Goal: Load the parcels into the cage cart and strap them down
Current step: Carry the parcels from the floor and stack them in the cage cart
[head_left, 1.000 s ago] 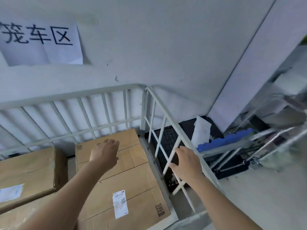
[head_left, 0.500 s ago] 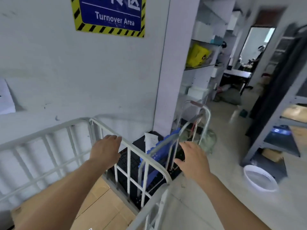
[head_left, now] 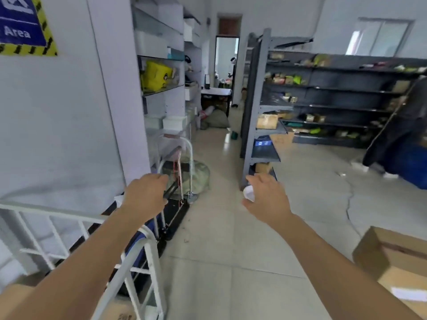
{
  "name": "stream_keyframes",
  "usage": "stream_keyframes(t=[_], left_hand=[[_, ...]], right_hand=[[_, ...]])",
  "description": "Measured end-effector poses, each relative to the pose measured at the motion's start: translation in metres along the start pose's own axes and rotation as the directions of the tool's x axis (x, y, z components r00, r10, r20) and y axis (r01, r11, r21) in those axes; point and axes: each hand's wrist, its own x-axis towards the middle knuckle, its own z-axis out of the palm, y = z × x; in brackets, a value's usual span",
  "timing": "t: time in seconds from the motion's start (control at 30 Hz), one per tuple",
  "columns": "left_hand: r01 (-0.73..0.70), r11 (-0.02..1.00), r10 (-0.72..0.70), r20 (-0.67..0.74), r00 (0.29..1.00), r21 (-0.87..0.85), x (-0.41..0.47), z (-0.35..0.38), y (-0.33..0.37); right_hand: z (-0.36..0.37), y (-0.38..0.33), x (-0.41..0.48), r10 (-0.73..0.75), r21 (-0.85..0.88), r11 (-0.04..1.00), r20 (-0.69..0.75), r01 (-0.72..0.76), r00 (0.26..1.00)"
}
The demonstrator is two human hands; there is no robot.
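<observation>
The white cage cart point(head_left: 53, 214) stands at the lower left against the wall, with only its railing and corner showing. A sliver of a brown parcel point(head_left: 16, 294) lies inside it at the bottom left. Another cardboard parcel point(head_left: 392, 257) with a white label sits on the floor at the lower right. My left hand point(head_left: 144, 196) hovers above the cart's corner with loosely curled fingers and holds nothing. My right hand point(head_left: 268, 196) is stretched out over the floor, fingers relaxed and empty. No strap is in sight.
A folded hand trolley point(head_left: 178, 172) leans by the pillar beyond the cart, with a greenish sack point(head_left: 198, 174) behind it. Dark shelving point(head_left: 258, 125) lines the right side of the aisle. A white basin point(head_left: 249, 192) lies on the floor. A person point(head_left: 402, 125) stands at far right.
The view has swung right and up, from the cart's parcels to the aisle. Both hands stay raised and empty; a floor parcel has come into view at the lower right.
</observation>
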Motion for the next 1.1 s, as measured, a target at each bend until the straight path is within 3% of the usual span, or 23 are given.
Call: stream_keyframes(t=[0.17, 0.37, 0.5, 0.73, 0.87, 1.1], left_hand=[[-0.203, 0.978, 0.201, -0.045, 0.979, -0.047, 0.018, -0.014, 0.072], [-0.429, 0.898, 0.425, -0.06, 0.903, -0.102, 0.029, -0.026, 0.164], [-0.573, 0.81, 0.564, -0.106, 0.819, -0.126, 0.02, -0.03, 0.226], [-0.793, 0.592, 0.78, -0.146, 0.608, -0.143, -0.021, -0.036, 0.335], [-0.861, 0.488, 0.848, -0.155, 0.507, -0.145, -0.059, -0.043, 0.396], [-0.918, 0.362, 0.904, -0.181, 0.388, -0.162, -0.124, -0.051, 0.502]], right_hand=[[-0.029, 0.062, -0.047, 0.192, -0.06, 0.979, -0.041, -0.194, 0.98], [-0.059, 0.119, -0.118, 0.44, -0.129, 0.886, -0.072, -0.446, 0.895], [-0.076, 0.146, -0.172, 0.603, -0.14, 0.779, -0.098, -0.611, 0.792], [-0.097, 0.182, -0.28, 0.789, -0.186, 0.573, -0.14, -0.798, 0.599], [-0.107, 0.203, -0.34, 0.86, -0.2, 0.457, -0.148, -0.867, 0.488], [-0.125, 0.256, -0.441, 0.929, -0.233, 0.302, -0.145, -0.924, 0.34]])
